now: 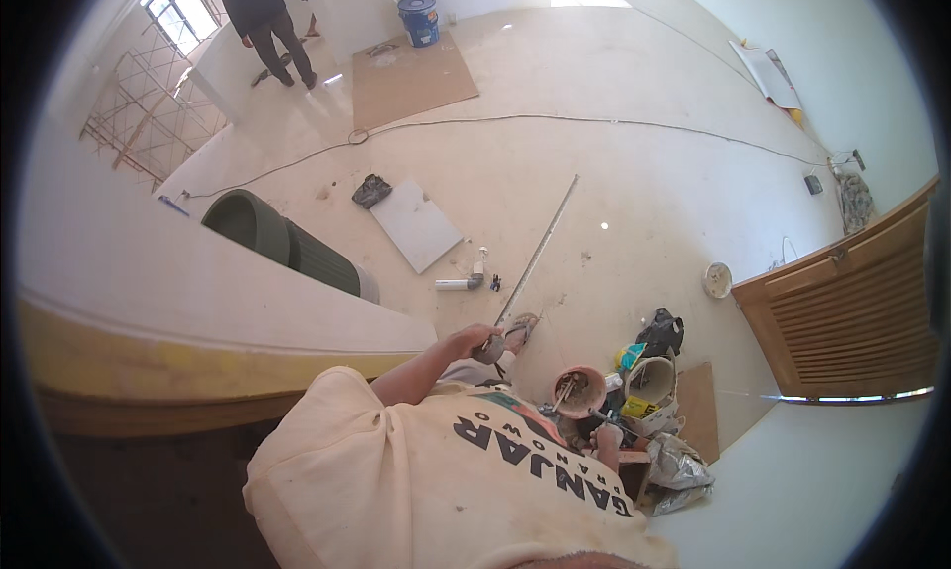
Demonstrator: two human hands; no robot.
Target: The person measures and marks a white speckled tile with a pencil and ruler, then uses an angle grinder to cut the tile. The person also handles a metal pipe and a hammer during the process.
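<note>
My left hand [477, 339] is closed around the near end of a long, thin, pale strip [538, 251], which looks like the blade of a tape measure. A rounded grey-brown thing [488, 349] shows at that hand. The strip runs straight away over the floor, past my sandalled foot [522, 326]. On the right, my right hand [605, 437] is low beside a reddish bucket [579, 392] with tools in it. Its fingers look curled, with a thin dark bar by them, but what they hold is too small to make out.
Near my right hand stand a pale bucket [651, 379], a black bag [661, 332] and silvery plastic [680, 469]. Ahead lie a white board [416, 225] and a pipe piece [457, 284]. A cable [515, 117] crosses the floor. A louvred wooden door [842, 307] is right; a person [267, 29] stands far left.
</note>
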